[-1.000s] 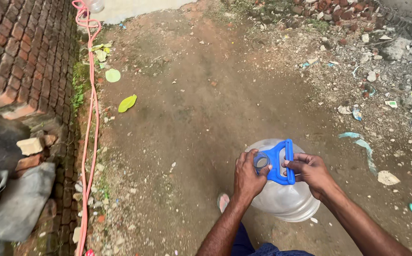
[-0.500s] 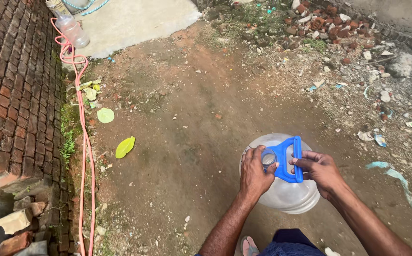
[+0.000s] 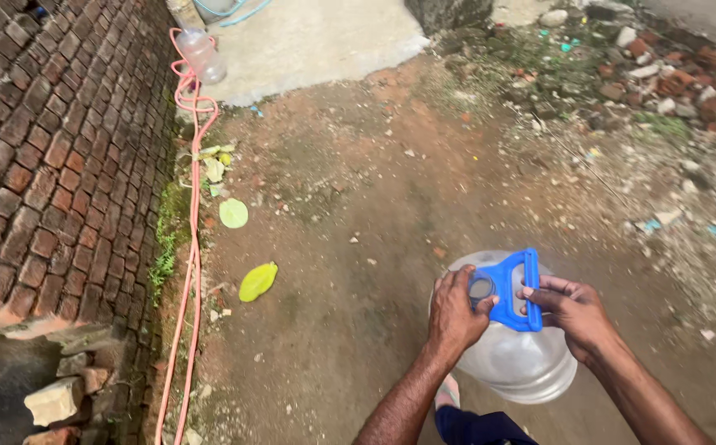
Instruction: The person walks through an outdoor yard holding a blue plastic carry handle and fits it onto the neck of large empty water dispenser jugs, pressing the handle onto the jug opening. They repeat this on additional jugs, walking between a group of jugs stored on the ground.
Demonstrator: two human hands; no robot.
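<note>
Clear water jug (image 3: 514, 363) stands upright on the dirt ground (image 3: 358, 247), low right in view. Left hand (image 3: 455, 311) wraps its neck; right hand (image 3: 574, 311) pinches the blue carry handle (image 3: 510, 288) clipped at the mouth. Jug contents: cannot tell. Brick wall (image 3: 53, 156) and pink hose (image 3: 191, 247) bound the left; rubble (image 3: 663, 74) upper right. Open dirt between.

Both hands (image 3: 513, 311) grip blue handle (image 3: 513, 288) atop clear water jug (image 3: 516, 363)
</note>
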